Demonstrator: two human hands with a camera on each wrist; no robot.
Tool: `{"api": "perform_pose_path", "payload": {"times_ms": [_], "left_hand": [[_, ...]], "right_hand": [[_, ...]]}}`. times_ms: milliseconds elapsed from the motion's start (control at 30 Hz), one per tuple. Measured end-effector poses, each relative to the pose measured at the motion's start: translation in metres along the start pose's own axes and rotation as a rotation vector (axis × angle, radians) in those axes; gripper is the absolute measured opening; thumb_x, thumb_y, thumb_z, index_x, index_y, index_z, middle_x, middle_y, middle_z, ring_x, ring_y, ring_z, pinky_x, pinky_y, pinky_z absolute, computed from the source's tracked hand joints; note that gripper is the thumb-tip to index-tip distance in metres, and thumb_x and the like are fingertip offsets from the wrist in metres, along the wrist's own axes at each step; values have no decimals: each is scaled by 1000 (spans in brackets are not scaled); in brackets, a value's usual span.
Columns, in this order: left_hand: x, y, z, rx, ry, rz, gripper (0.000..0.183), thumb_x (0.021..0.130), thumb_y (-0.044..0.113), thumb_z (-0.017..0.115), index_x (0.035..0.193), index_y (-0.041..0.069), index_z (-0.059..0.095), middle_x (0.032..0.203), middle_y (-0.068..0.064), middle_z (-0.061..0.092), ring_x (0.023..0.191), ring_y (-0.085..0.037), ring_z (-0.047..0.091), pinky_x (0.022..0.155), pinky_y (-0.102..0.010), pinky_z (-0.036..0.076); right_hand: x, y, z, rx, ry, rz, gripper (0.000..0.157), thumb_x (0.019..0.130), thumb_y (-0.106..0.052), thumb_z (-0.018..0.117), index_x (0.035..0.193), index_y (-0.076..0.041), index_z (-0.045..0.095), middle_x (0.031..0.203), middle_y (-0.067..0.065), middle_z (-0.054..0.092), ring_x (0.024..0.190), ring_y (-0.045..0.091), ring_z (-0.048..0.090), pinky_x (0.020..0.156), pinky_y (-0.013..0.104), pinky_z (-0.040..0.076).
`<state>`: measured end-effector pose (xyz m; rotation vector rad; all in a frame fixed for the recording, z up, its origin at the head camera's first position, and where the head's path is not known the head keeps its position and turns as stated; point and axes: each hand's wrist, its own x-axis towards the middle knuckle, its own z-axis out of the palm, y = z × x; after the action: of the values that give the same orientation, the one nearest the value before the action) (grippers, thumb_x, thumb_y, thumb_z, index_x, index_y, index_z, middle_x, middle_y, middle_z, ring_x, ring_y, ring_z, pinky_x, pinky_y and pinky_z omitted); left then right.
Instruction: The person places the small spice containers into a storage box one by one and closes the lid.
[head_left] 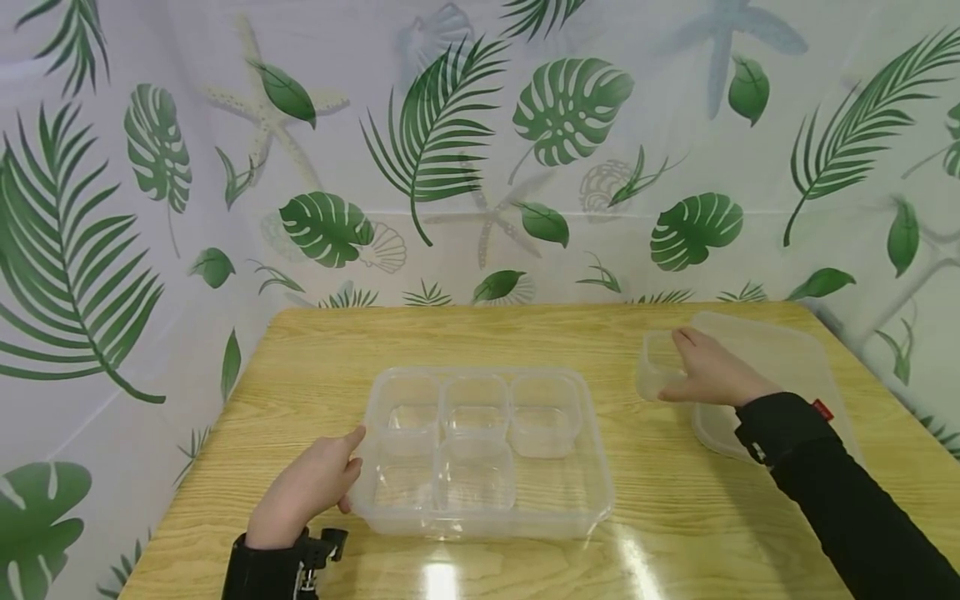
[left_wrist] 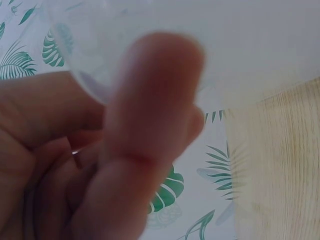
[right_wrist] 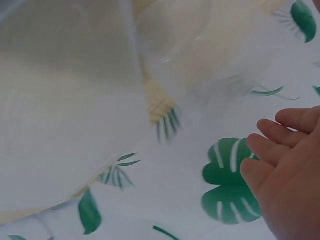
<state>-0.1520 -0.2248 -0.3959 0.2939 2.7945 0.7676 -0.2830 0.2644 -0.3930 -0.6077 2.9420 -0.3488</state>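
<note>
A large clear plastic container (head_left: 558, 500) stands on the table, with several small clear boxes (head_left: 472, 479) inside it; its front right section holds no small box. At its left side my left hand (head_left: 307, 483) grips the wall. In the left wrist view, a blurred finger (left_wrist: 155, 100) lies in front of the translucent plastic (left_wrist: 260, 50). On the right, my right hand (head_left: 712, 371) holds another small clear box (head_left: 651, 371), thumb at the near side and fingers at the far side. The box overlaps the left edge of a flat translucent lid (head_left: 780, 358).
The wooden table (head_left: 322, 358) reaches back to a leaf-printed curtain (head_left: 480, 167), which also runs along the left and right sides. The lid lies at the table's right, under the right forearm. A gap of bare wood separates the large container from the lid.
</note>
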Motion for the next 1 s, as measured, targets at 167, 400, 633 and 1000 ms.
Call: {"api": "perform_pose_path", "payload": {"times_ms": [167,400,633,1000], "left_hand": [[0,1,0,3,-2,-4,48,90,5,44,135,-7,34,55,-1,46,44,-17,46,46,-27,29],[-1,1,0,1,2,-8,48,90,6,44,135,-6,34,54,0,47,43,-16,44,46,-26,29],[0,0,0,0,3,-3,48,90,6,44,135,-6,34,54,-1,47,44,-17,46,46,-27,29],[-1,0,-1,-12,6,-7,48,90,5,44,135,-7,34,56,-2,46,47,-18,50,46,-27,31]], "right_hand": [[-2,17,5,21,-33,34,101,75,-46,66,132,21,15,134,43,16,122,55,18,98,56,20],[-3,23,9,48,-57,48,100,78,-46,63,132,21,13,134,44,13,123,56,15,98,58,18],[-2,27,10,39,-36,56,103,78,-49,62,131,22,12,134,44,12,122,57,15,98,59,18],[4,32,11,57,-53,72,101,80,-49,60,131,23,10,133,45,11,120,59,14,96,61,18]]}}
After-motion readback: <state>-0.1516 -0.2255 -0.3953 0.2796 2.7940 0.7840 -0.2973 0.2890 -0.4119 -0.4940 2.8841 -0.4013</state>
